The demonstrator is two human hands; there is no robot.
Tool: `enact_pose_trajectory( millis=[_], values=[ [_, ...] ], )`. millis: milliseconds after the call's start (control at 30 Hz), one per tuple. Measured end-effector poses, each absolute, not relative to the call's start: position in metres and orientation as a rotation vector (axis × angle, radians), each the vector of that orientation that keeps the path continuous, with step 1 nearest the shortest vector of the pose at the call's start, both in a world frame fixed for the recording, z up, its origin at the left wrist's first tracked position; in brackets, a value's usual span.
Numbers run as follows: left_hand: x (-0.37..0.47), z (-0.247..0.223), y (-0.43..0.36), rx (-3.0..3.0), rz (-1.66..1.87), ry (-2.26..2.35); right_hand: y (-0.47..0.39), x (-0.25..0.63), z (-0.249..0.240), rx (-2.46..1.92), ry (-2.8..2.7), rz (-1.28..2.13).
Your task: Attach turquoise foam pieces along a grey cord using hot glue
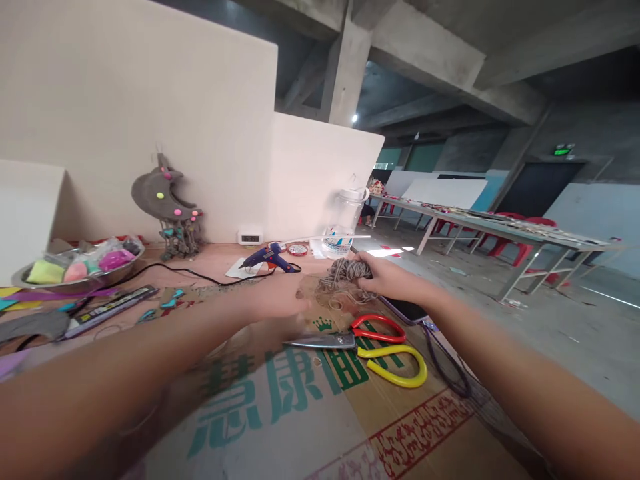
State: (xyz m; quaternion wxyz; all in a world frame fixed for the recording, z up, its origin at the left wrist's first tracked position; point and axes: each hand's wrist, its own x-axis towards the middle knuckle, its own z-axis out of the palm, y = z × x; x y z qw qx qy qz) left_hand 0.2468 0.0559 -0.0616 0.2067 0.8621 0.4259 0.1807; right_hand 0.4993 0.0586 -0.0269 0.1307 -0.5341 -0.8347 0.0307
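Right hand [385,277] gripping the grey yarn ball [350,269] from its right side, thumb and fingers around it; the ball is at the far edge of the printed cardboard [300,427], beyond the scissors. Left hand [280,299] blurred, just left of the loose strands [340,297] below the ball; can't tell if it's open, closed or holding any. Scissors [347,341] flat on the cardboard, blades pointing left, one red handle, one yellow. Blue glue gun [267,257] on the table beyond the left hand, tape roll [298,249] beside it, clear plastic jug [345,223] behind the yarn. Far left, metal bowl [70,287] with colourful lumps; grey moon decoration [155,193] against the white board [215,120].
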Motion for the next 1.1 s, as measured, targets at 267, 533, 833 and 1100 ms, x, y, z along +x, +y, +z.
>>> enact_pose_trajectory(
  millis=[267, 533, 833, 1100],
  values=[
    [0.268, -0.049, 0.064, 2.052, 0.809, 0.800, 0.046, 0.474, 0.021, -1.421, -2.317, 0.191],
    [0.248, -0.027, 0.074, 1.444, 1.012, 0.640, 0.055, 0.468, 0.035, -1.261, -2.279, 0.537],
    [0.215, -0.024, 0.079, 1.499, 0.796, 0.597, 0.058, 0.470, 0.043, -1.227, -2.111, 0.506],
    [0.202, -0.028, 0.075, 1.449, 0.474, 0.662, 0.062, 0.484, 0.040, -1.247, -2.027, 0.532]
  ],
)
